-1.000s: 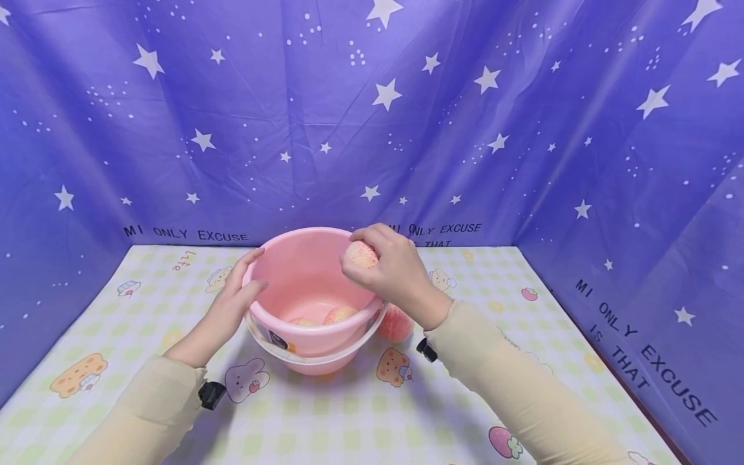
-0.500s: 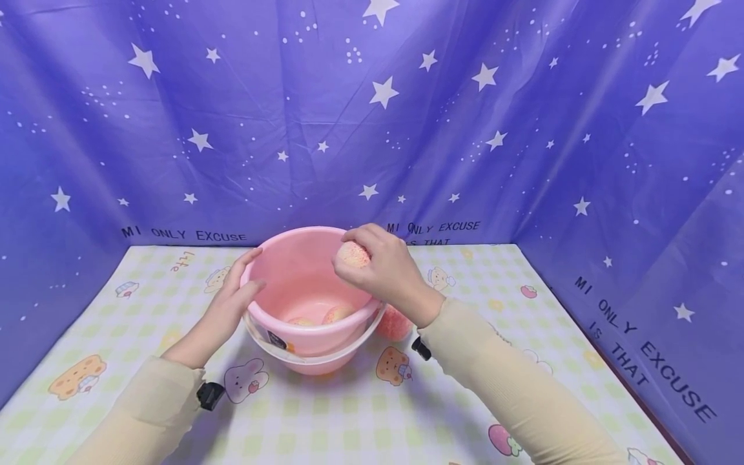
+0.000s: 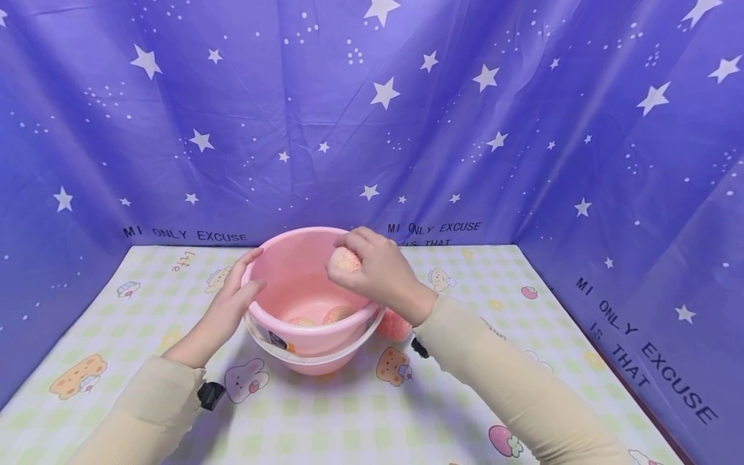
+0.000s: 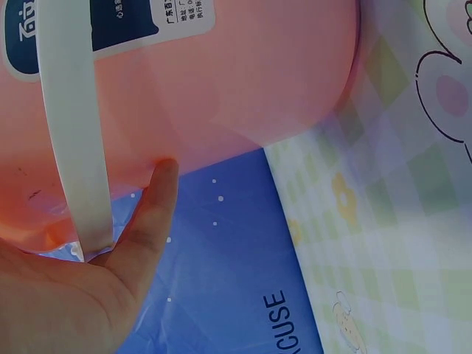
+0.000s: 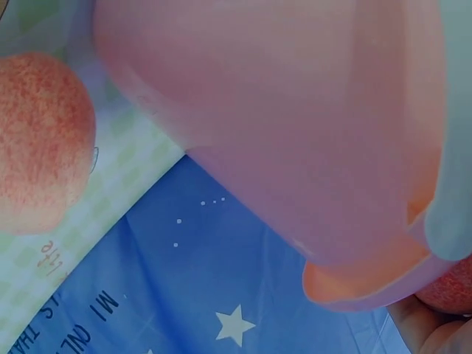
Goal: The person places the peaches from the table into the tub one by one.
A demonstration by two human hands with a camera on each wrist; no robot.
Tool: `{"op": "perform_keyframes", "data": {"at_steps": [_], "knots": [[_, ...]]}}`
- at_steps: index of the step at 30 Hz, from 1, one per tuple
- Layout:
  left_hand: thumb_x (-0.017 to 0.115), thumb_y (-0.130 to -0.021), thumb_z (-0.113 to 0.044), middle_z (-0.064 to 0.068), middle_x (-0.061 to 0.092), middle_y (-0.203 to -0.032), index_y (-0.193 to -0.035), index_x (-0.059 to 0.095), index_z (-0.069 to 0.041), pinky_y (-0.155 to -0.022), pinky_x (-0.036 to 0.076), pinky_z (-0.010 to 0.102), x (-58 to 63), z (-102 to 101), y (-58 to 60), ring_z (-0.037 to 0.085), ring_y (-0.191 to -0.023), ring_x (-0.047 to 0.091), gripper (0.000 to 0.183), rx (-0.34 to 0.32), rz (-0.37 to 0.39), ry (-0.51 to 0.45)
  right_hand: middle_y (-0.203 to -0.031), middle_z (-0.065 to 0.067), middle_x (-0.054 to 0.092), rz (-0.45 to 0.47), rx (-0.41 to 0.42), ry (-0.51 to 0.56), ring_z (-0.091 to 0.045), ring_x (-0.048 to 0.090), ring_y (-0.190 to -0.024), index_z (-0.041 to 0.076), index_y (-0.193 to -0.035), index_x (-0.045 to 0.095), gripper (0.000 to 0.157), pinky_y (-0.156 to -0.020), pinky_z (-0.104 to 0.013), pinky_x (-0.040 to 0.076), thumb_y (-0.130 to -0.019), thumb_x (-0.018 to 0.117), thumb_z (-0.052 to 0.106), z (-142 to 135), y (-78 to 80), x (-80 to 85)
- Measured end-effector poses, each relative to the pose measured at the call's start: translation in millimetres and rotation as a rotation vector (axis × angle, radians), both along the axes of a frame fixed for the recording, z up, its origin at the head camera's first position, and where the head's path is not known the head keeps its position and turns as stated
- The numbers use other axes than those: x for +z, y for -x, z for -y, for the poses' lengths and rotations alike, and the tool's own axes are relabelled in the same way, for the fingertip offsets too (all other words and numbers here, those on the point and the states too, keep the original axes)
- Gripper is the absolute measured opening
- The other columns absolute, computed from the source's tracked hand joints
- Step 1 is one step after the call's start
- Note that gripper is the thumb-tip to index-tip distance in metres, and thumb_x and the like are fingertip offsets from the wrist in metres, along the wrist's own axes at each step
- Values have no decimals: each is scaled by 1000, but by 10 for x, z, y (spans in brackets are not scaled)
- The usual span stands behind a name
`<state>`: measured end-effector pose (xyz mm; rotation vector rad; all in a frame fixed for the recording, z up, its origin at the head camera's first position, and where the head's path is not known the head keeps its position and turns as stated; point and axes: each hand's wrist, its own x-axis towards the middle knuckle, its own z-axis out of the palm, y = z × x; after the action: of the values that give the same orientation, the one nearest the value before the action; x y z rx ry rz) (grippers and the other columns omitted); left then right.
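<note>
My right hand [image 3: 385,271] grips a speckled fruit [image 3: 347,260] at the mouth of the pink bucket [image 3: 290,278]; left hand [image 3: 227,302] holds its rim; two fruits [image 3: 339,314] inside; another fruit [image 3: 395,325] beside it on tablecloth [image 3: 465,394].

The pink bucket [image 3: 316,330] partly hides two fruits [image 3: 337,314] inside, and the left wrist view crops its label [image 4: 127,31].

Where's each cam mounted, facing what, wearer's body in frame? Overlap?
Head: worn on head, facing forward-down at the pink bucket; left hand, right hand, both sleeves visible.
Left wrist: worn there, facing bucket side, white handle; part of left hand visible.
Right wrist: worn there, facing bucket and reddish fruit; part of right hand visible.
Both wrist views share bucket and curtain.
</note>
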<state>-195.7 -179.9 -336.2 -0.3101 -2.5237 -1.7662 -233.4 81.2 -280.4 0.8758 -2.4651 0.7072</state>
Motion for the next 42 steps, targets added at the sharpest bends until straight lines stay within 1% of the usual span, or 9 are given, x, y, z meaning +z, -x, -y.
{"op": "perform_keyframes", "data": {"at_steps": [3, 6, 15, 26, 33, 38, 42], "knots": [[43, -99, -26, 15, 6, -166, -159, 15, -17, -117, 5, 71, 2, -1, 2, 40, -153, 2, 66, 0, 0, 0, -99, 0, 67, 5, -3, -22, -20, 64, -83, 16, -103, 71, 31, -70, -33, 54, -82, 65, 38, 5, 16, -7], [43, -99, -26, 15, 5, -167, -159, 15, -18, -117, 5, 71, 3, 0, 2, 39, -153, 1, 66, 2, 4, 2, -97, 0, 66, 11, -11, -47, -20, 63, -80, 18, -104, 71, 32, -68, -33, 54, -82, 64, 40, 14, 23, 4], [43, -99, -26, 15, 6, -167, -159, 15, -17, -117, 5, 71, 2, -2, 4, 39, -153, 2, 66, 2, 0, -1, -99, -2, 65, 48, -36, -122, -24, 63, -82, 17, -108, 71, 38, -70, -35, 53, -82, 63, 42, 72, 30, 50], [43, -99, -25, 15, 7, -166, -159, 16, -16, -117, 5, 71, 11, -8, 3, 40, -153, 3, 66, 7, -2, 10, -107, -2, 66, 95, -49, -153, -26, 64, -87, 18, -111, 70, 39, -74, -36, 54, -82, 63, 44, 131, 66, 52], [43, -99, -25, 15, 7, -166, -158, 16, -16, -118, 6, 70, 11, -9, 0, 39, -153, 3, 66, 6, -6, 1, -109, -4, 65, 104, -58, -192, -25, 64, -88, 17, -113, 69, 41, -73, -34, 55, -83, 65, 44, 158, 93, 84], [43, -98, -24, 16, 6, -166, -158, 17, -15, -118, 7, 70, 4, -13, 1, 40, -153, 3, 66, 5, -3, -7, -109, -4, 65, 112, -62, -227, -24, 64, -89, 18, -114, 69, 42, -73, -35, 55, -83, 65, 45, 172, 106, 75], [43, -98, -24, 16, 6, -166, -158, 17, -16, -118, 6, 70, 4, -13, 1, 39, -153, 3, 66, 6, -1, -5, -108, -4, 65, 116, -55, -232, -25, 64, -89, 18, -113, 68, 41, -73, -36, 54, -83, 65, 46, 186, 114, 59]]}}
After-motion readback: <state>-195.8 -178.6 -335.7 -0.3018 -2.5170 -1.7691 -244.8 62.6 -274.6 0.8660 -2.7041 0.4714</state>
